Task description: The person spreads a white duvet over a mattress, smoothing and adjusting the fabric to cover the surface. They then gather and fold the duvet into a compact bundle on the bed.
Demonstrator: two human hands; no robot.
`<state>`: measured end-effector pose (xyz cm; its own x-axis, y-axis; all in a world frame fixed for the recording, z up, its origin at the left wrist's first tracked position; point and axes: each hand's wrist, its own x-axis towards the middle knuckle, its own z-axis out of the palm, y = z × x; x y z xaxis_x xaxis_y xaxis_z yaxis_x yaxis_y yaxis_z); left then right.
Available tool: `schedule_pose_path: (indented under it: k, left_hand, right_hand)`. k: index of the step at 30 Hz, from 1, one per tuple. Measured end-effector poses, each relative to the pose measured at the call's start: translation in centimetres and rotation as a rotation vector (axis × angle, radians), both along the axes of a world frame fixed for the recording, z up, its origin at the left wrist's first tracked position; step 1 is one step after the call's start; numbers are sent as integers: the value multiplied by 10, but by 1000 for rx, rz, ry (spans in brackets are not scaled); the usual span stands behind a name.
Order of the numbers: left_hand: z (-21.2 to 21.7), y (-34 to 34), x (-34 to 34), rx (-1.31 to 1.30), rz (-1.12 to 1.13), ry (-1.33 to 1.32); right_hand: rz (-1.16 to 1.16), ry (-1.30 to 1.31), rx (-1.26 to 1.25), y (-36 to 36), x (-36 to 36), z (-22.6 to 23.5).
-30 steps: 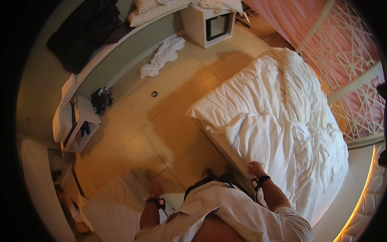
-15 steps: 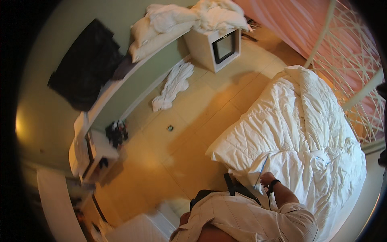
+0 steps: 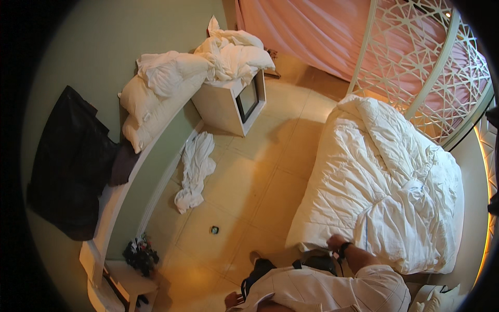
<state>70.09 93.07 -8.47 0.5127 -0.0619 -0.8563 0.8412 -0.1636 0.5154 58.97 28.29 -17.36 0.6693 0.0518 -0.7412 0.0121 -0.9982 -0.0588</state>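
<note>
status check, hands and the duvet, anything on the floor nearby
Right hand at the near edge of the white duvet, grip unclear. Left hand low by the floor, touching nothing visible. White towel and a small dark object lie on the tiles.

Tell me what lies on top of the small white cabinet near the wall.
A heap of crumpled white bedding covers the top of the cabinet. Whether anything lies beneath the heap cannot be seen.

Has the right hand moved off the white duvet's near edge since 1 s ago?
No. The right hand stays at the near edge of the white duvet on the bed; the view itself shifted as the head turned.
</note>
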Motion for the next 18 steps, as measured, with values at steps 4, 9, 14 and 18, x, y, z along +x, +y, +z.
schedule_pose_path:
  k: [4,9,14,18]
  left_hand:
    - [11,63,123,-243,324,128]
    - [12,60,272,-13,101,-59]
    - [52,-46,372,76,-52,-212]
    - [-8,-40,459,-903,88,367]
  right_hand:
    - [-391,-150,317,43,-15,7]
    - [-1210,56,659,62,30,-3]
    - [-303,-238,373,30,70,15]
    - [-283,-82,166,-25,145,-1]
